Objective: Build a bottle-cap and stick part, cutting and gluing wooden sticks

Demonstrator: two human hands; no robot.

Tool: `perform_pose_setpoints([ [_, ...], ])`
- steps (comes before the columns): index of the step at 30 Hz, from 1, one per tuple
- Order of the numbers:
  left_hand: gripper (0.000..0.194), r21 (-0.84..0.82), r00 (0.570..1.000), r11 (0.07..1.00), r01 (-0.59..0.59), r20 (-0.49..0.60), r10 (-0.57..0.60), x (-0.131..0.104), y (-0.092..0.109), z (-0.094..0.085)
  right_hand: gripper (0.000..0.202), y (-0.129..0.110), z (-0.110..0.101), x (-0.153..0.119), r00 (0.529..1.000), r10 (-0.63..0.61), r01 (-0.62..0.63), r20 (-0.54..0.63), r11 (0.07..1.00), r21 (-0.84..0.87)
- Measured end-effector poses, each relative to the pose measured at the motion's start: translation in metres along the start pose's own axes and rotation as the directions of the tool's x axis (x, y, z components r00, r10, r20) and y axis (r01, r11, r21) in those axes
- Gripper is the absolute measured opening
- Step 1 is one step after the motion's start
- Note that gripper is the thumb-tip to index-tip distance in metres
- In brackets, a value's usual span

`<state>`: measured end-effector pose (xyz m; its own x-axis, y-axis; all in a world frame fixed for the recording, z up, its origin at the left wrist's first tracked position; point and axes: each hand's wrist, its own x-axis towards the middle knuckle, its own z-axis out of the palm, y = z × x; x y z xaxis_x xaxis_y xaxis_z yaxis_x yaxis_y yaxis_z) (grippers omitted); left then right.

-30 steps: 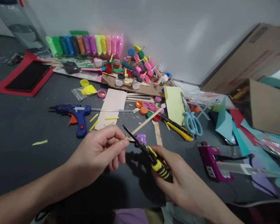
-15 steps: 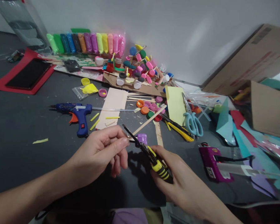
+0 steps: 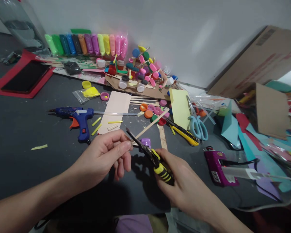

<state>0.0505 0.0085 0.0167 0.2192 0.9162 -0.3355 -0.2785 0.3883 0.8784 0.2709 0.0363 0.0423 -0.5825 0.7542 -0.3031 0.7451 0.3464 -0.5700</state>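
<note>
My left hand is closed, its thumb and forefinger pinching the near end of a thin wooden stick. The stick slants up and away to the right, over the bottle caps. In my right hand is a pair of pliers with yellow-and-black handles, my fingers wrapped round the grips. Their dark jaws point up and left and cross the stick close to my left fingertips. Whether the jaws touch the stick I cannot tell. Just behind the jaws lies a purple cap, partly covered.
A blue glue gun lies at left, near a pale pink card with short yellow strips. Bottle caps, a yellow cutter knife and light-blue scissors lie ahead. A purple power bank sits at right. Coloured clay packs line the wall.
The whole scene has shifted slightly left in view. The pliers and stick keep nearly the same position relative to each other; both hands hold their grips.
</note>
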Motion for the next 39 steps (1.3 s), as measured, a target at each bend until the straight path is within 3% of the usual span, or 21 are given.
perform_pose_setpoints([
  [9,0.026,-0.052,0.996,0.997,0.062,0.061,-0.059,-0.002,0.000,0.000,0.018,0.000,-0.002,-0.003,1.000,-0.017,0.016,0.017,0.998,0.066],
  [19,0.025,-0.067,0.995,0.995,0.074,0.074,-0.069,-0.003,0.000,-0.003,0.035,0.000,-0.002,0.000,1.000,-0.024,0.024,0.019,1.000,0.016],
  [26,0.026,-0.038,0.997,0.997,0.063,0.047,-0.061,0.001,-0.003,-0.003,0.030,0.003,-0.005,-0.003,1.000,-0.011,0.011,0.016,1.000,0.026],
  [30,0.025,0.049,1.000,0.999,0.002,-0.016,-0.002,-0.003,0.003,-0.001,0.041,0.021,-0.015,-0.014,0.999,-0.032,0.032,-0.027,0.999,-0.005],
  [32,0.021,0.117,0.999,0.993,-0.023,-0.045,0.028,-0.007,0.005,-0.001,0.046,0.037,-0.020,-0.015,0.995,0.027,-0.035,-0.098,0.996,-0.078],
  [35,0.018,0.244,0.993,0.968,-0.051,-0.088,0.074,-0.010,0.005,0.000,0.049,0.066,-0.024,-0.010,0.966,0.097,-0.163,-0.239,0.948,-0.273],
  [39,0.020,0.488,0.969,0.860,-0.149,-0.101,0.226,-0.009,0.005,0.000,0.056,0.092,-0.021,0.004,0.956,0.035,-0.192,-0.291,0.825,-0.532],
])
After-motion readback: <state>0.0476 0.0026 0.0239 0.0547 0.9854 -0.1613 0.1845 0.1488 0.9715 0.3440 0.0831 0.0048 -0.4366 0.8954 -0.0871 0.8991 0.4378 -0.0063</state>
